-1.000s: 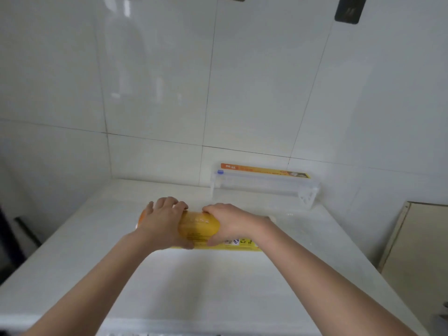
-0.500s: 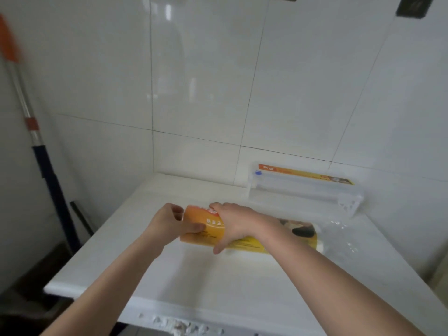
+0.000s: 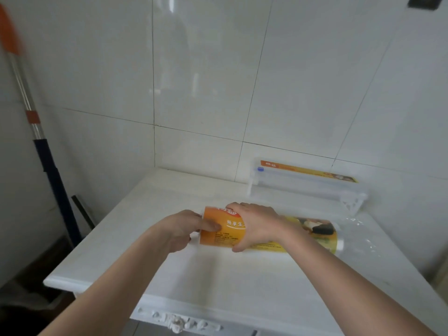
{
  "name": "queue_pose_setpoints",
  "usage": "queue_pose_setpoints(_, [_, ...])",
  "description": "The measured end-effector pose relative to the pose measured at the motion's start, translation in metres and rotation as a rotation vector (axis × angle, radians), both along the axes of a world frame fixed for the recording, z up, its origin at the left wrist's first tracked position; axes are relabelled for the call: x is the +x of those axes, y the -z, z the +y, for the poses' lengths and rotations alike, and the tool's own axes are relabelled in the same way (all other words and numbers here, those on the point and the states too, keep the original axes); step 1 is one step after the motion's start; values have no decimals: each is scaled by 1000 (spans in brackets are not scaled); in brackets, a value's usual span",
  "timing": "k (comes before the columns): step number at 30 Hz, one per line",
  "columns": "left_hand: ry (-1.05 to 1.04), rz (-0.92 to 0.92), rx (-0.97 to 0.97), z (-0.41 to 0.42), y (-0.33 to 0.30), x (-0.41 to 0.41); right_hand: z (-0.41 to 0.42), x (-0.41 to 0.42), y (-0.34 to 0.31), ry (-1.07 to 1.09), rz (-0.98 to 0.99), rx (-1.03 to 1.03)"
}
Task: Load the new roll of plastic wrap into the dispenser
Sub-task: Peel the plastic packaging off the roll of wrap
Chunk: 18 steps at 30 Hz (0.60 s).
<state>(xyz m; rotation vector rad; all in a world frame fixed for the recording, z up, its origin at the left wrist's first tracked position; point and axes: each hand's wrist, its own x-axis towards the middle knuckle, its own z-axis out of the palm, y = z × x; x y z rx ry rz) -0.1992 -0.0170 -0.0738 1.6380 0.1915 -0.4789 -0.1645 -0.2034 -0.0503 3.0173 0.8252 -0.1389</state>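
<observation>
**Stripping the label off the new roll**

My left hand (image 3: 180, 230) pinches the label's edge at the roll (image 3: 266, 232)'s left end; my right hand (image 3: 257, 226) clamps its middle. I should peel slowly, keeping the film unsnagged. Orange-yellow and wrapped, the roll lies just before the dispenser (image 3: 305, 184).

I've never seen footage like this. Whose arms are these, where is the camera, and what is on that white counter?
No machine here: these are a person's bare arms, filmed by a camera worn on the head, looking forward and down. The left hand pinches the end of a roll of plastic wrap with an orange and yellow label, and the right hand grips it from above. The roll lies on a white counter. Behind it, against the tiled wall, sits the clear dispenser. A mop handle leans at the left.
</observation>
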Motion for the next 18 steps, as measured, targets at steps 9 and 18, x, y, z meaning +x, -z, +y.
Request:
queue_pose_setpoints(9, [19,-7,-12,-9,1,2,-10,-3,0,8,-7,16])
queue_pose_setpoints(18, [-95,-23,8,12,0,1,-12,1,-2,7,31,38])
